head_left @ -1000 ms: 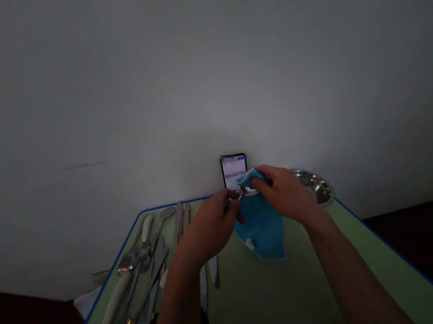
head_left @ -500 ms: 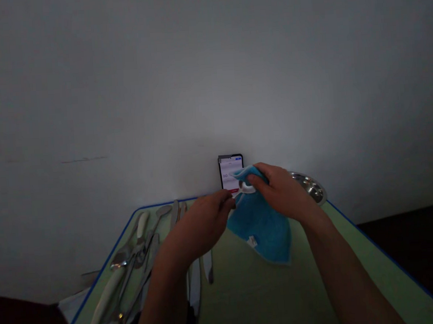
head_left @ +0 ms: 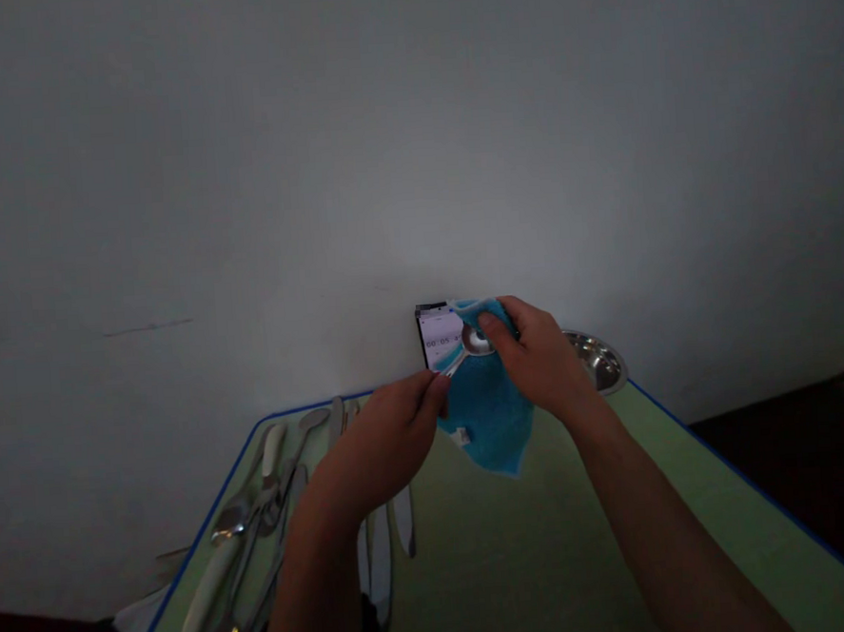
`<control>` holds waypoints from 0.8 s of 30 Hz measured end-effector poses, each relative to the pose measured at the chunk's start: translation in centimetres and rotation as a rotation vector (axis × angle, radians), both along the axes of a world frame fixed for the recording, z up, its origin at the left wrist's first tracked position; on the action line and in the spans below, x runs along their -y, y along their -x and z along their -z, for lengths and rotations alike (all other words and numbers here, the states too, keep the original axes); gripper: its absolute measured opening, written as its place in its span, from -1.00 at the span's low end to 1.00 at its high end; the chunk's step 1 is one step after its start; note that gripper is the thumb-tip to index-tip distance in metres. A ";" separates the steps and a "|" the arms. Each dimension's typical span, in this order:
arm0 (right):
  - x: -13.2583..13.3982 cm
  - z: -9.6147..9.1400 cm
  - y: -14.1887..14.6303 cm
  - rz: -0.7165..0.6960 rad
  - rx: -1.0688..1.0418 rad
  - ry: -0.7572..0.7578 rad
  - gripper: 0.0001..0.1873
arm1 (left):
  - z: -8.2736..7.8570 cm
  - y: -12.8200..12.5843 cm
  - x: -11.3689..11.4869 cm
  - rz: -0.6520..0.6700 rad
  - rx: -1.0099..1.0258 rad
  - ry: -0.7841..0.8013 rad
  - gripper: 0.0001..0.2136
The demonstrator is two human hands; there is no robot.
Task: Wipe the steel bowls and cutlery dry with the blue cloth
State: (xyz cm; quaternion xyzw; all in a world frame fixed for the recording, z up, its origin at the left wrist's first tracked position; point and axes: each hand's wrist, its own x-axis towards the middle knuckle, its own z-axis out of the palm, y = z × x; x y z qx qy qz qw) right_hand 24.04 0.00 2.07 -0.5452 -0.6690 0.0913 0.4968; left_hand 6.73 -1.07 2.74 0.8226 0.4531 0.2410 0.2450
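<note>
Both hands are raised above the far part of a green table. My left hand pinches the handle of a metal spoon. My right hand grips a blue cloth and presses it with the thumb against the spoon's bowl. The cloth hangs down below both hands. Behind them a phone with a lit timer screen leans upright against the wall, partly hidden by the cloth.
Several knives, spoons and other cutlery lie on the table's left side, some with white handles. A steel bowl sits at the far right corner by the wall. The table has a blue edge; dark floor lies to its right.
Both hands lifted the spoon and cloth slightly higher and toward the phone. The cloth bunched up more around the spoon's bowl. The view shifted a little.
</note>
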 end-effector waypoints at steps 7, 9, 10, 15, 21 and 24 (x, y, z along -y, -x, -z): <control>-0.1 -0.2 -0.6 -0.061 0.044 0.150 -0.81 | -0.3 0.3 -0.3 0.002 -0.080 -0.042 -0.69; -0.3 -0.2 -0.9 -0.057 0.053 0.154 -0.82 | -0.3 0.0 -0.3 -0.002 -0.093 -0.030 -0.70; -0.3 -0.1 -1.0 -0.063 0.035 0.151 -0.83 | -0.3 -0.2 -0.3 -0.007 -0.093 -0.028 -0.70; -0.6 0.1 -1.5 -0.130 -0.266 0.029 -0.75 | 0.0 -1.4 0.2 0.035 0.033 0.015 -0.72; -1.1 0.6 -1.2 -0.040 -0.506 -0.083 -0.74 | -0.1 -0.4 0.2 0.105 0.034 0.168 -0.69; -1.4 0.7 -1.1 -0.060 -0.569 -0.065 -0.78 | -0.4 0.2 0.2 0.102 -0.023 0.184 -0.69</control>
